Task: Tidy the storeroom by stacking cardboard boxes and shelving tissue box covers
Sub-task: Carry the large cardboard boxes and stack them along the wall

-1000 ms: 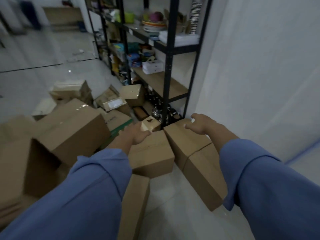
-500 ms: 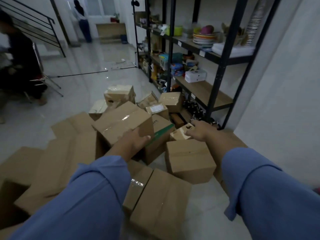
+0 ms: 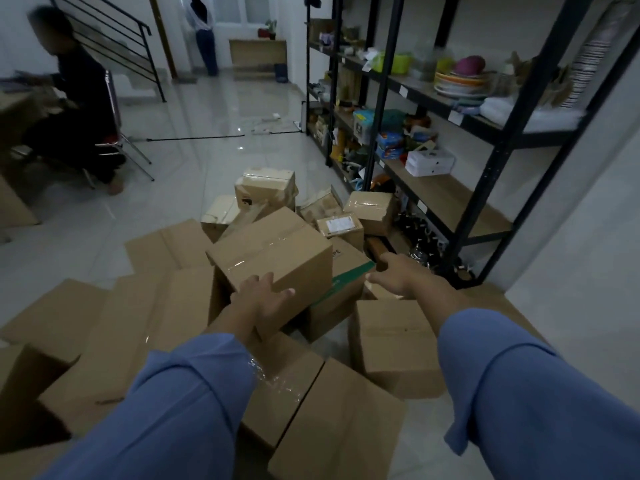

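Cardboard covers most of the tiled floor [image 3: 207,109]. At the far left a person in dark clothes [image 3: 74,109] sits on a chair beside a stair railing [image 3: 114,39]. Nearer the camera, large open cartons [image 3: 138,323] lie on their sides. Next to them, a big taped box [image 3: 273,251] sits tilted atop the pile. The left hand [image 3: 263,299], in a blue sleeve [image 3: 166,410], lies flat against this box's near face at its lower edge, fingers straight and thumb spread, gripping nothing. Behind the box, smaller cartons [image 3: 266,190] are heaped untidily. To its right, touching it, is a box with a green stripe [image 3: 346,275]. The right hand [image 3: 398,275] reaches out beside that box's corner with loosely extended fingers and holds nothing; whether it touches the cardboard cannot be told. Below the right forearm a small closed box [image 3: 391,344] stands upright on the floor. Along the right wall stands a black metal rack [image 3: 512,109] with wooden shelves, carrying stacked plates [image 3: 457,81] above and a white box [image 3: 429,162] on the middle shelf.
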